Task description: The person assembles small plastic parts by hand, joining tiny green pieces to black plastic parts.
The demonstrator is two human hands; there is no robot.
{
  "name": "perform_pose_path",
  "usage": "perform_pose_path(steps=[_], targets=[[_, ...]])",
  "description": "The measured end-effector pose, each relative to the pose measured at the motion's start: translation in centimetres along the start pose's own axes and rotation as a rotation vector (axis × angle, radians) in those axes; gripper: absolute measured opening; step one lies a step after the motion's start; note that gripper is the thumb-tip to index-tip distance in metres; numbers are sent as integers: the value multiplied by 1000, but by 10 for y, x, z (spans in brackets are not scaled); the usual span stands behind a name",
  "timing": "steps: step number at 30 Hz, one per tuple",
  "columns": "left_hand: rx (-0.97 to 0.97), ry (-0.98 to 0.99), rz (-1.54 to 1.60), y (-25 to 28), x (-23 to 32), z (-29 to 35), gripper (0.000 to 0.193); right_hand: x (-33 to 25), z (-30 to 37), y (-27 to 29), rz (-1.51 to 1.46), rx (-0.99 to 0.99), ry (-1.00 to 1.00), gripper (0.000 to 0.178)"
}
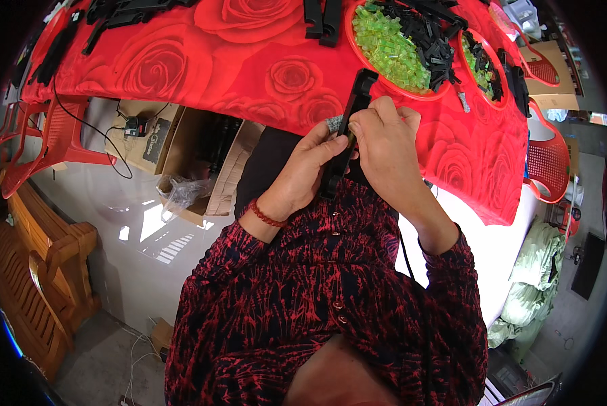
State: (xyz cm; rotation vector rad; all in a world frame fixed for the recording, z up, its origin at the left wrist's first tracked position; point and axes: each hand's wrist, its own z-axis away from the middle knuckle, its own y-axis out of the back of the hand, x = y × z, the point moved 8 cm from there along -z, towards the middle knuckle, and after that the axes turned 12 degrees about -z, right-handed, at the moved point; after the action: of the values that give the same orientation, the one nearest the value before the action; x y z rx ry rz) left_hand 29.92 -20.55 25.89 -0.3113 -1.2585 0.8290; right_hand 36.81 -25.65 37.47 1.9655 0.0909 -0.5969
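Note:
A long black plastic bar (pixel 363 84) with rounded ends is held slanting over my lap, at the table's near edge. My left hand (pixel 308 162), with a reddish bead bracelet at the wrist, grips the bar from the left. My right hand (pixel 388 150) is closed against the bar's middle with fingertips pinched together; any small piece in them is hidden. A grey speckled end piece (pixel 333 123) pokes out by my left fingers. Just beyond the hands, a red tray (pixel 412 93) holds yellow-green translucent pieces (pixel 388 49) and small black pieces (pixel 436 54).
The table wears a red rose-patterned cloth (pixel 161 64). More black bars (pixel 322 20) lie at its far side. A second red tray (pixel 498 103) stands at right. Below left are an open carton (pixel 191 142) and a red plastic chair (pixel 56 139); a wooden bench (pixel 39 271) stands farther left.

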Motion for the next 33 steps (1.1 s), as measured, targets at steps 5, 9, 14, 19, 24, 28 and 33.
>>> perform_pose_path(steps=[5, 9, 14, 19, 24, 28, 33], targets=[[5, -14, 42, 0, 4, 1, 34, 3, 2, 0, -10, 55, 8, 7], [48, -43, 24, 1, 2, 0, 27, 1, 3, -1, -15, 58, 16, 8], [134, -153, -142, -2, 3, -8, 19, -4, 7, -1, 27, 32, 68, 16], [184, -283, -175, 0, 9, -11, 17, -6, 8, -4, 12, -46, 53, 28], [360, -336, -634, 8, 15, -6, 18, -3, 10, -12, 32, -105, 39, 29], [331, -287, -607, 10, 11, -7, 16, 2, 12, -10, -87, -98, 46, 34], [267, -226, -366, 10, 5, -11, 12, 27, 8, 19, -403, 213, -175, 30]])
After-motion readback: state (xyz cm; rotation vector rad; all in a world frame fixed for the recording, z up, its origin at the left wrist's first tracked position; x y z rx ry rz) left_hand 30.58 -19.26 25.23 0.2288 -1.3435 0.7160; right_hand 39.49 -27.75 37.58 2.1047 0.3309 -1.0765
